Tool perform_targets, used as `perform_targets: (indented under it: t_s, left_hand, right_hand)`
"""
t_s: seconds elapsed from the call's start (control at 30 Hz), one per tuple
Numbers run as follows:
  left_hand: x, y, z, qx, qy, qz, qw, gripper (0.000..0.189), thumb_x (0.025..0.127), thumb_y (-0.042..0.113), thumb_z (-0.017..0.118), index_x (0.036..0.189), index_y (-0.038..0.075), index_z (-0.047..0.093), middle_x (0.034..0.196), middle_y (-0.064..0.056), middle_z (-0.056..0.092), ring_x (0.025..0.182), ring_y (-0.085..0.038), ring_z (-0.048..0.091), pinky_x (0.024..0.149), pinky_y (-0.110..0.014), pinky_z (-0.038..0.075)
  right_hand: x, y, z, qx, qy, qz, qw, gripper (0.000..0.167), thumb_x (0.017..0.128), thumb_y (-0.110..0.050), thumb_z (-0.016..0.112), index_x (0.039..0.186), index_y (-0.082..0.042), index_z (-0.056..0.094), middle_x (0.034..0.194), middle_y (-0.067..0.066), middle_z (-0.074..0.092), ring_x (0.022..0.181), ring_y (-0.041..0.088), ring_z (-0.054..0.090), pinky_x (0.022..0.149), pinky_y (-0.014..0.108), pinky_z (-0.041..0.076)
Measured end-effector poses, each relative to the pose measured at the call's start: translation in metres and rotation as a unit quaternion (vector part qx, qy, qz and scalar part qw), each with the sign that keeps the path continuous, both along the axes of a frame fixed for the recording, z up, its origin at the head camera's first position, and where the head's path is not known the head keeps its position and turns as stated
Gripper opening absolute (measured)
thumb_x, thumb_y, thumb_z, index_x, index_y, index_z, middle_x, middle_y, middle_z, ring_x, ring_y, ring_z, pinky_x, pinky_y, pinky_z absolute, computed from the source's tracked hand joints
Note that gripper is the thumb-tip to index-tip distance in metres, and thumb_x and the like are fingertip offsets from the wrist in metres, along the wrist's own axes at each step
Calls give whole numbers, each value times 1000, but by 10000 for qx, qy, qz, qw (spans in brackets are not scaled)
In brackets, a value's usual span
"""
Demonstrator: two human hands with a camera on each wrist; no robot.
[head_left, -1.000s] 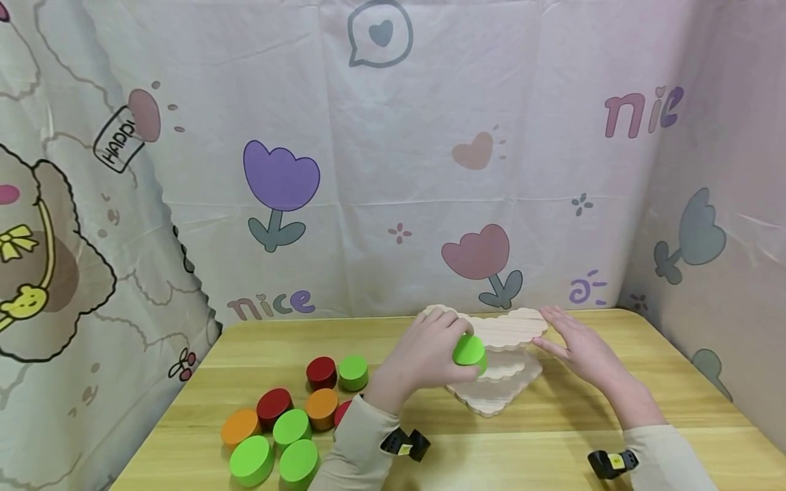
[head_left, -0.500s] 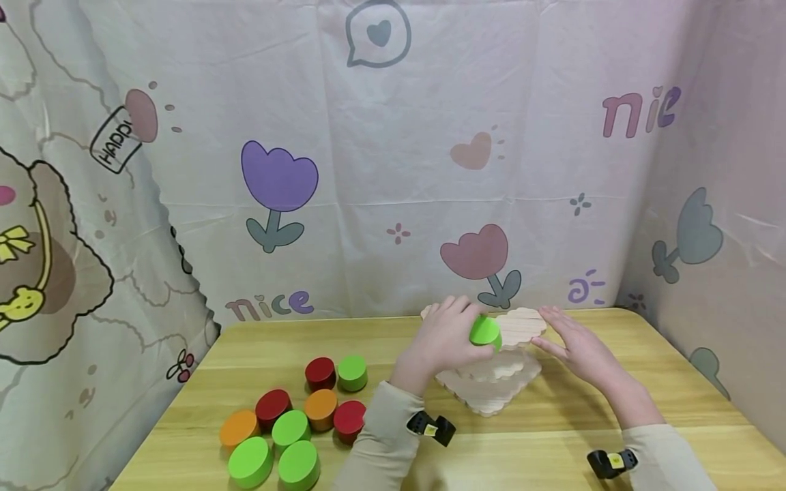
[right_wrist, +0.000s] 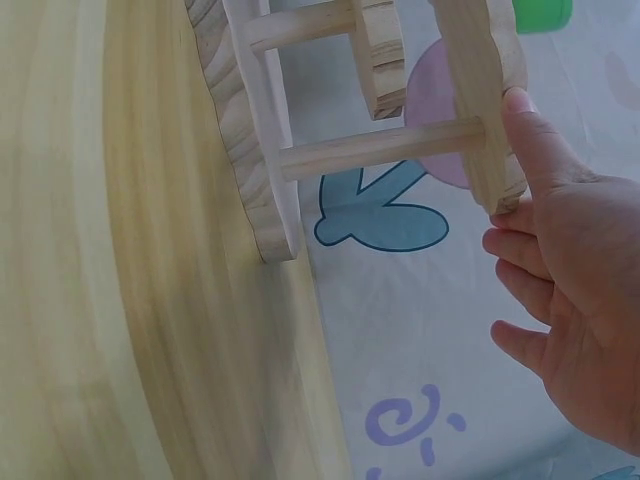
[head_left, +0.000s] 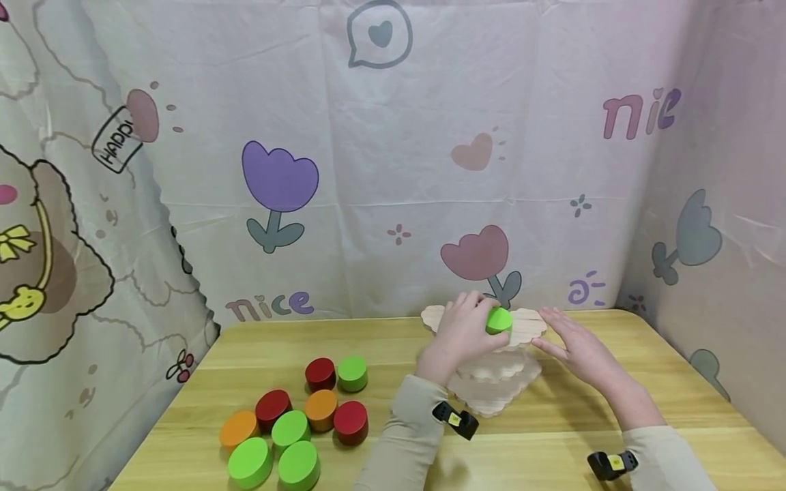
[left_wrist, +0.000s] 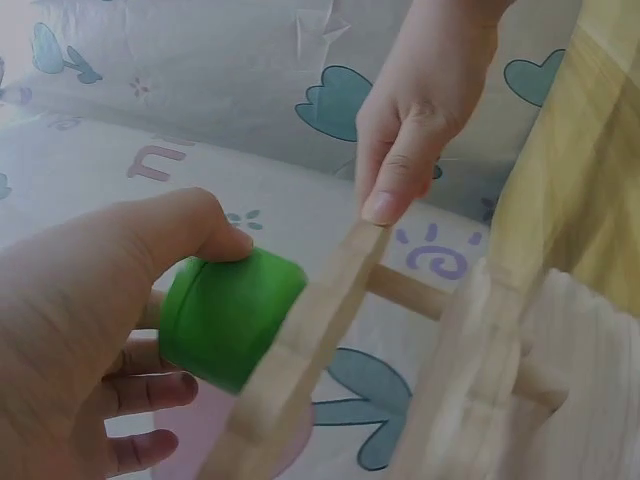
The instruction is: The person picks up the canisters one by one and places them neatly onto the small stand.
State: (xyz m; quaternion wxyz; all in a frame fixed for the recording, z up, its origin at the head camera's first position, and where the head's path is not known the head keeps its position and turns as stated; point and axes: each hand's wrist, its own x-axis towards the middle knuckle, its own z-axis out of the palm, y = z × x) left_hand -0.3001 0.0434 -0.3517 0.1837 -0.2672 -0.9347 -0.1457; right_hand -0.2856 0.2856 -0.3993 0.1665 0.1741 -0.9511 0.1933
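Observation:
My left hand (head_left: 463,333) grips a short green cylinder block (head_left: 500,320) over the top board of a tiered wooden stand (head_left: 529,329). Wavy-edged boards of the stand sit one above another, joined by round posts. In the left wrist view, the green block (left_wrist: 235,322) is right at the top board's face, thumb on one side and fingers on the other. On the board's right end, my right hand (head_left: 580,346) pinches the edge. The right wrist view shows its thumb (right_wrist: 540,135) against the board, with the other fingers partly bent below.
To the left on the wooden table (head_left: 516,457) stand several more cylinder blocks: green ones such as this block (head_left: 250,462), dark red ones like this block (head_left: 273,407), a red block (head_left: 351,423) and orange ones like this block (head_left: 321,409). A printed cloth (head_left: 381,136) hangs behind.
My left hand has carried the green block away from me and to the right, up over the stand's top board. The right hand stays at the board's end.

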Motion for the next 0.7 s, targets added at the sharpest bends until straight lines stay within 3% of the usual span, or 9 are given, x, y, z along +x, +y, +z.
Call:
perform_targets:
  t_s: [0.7]
  left_hand:
    - [-14,38,-10,239,121,206,9994,51,87,50,62,132,27,58,130,8,59,117,-11,51,89,-28,41]
  right_hand:
    - [0,-1,0,-60,-51,-51,10000,67,94,-40,60,143,3,43,148,32,37,137,51,33,108,65,28]
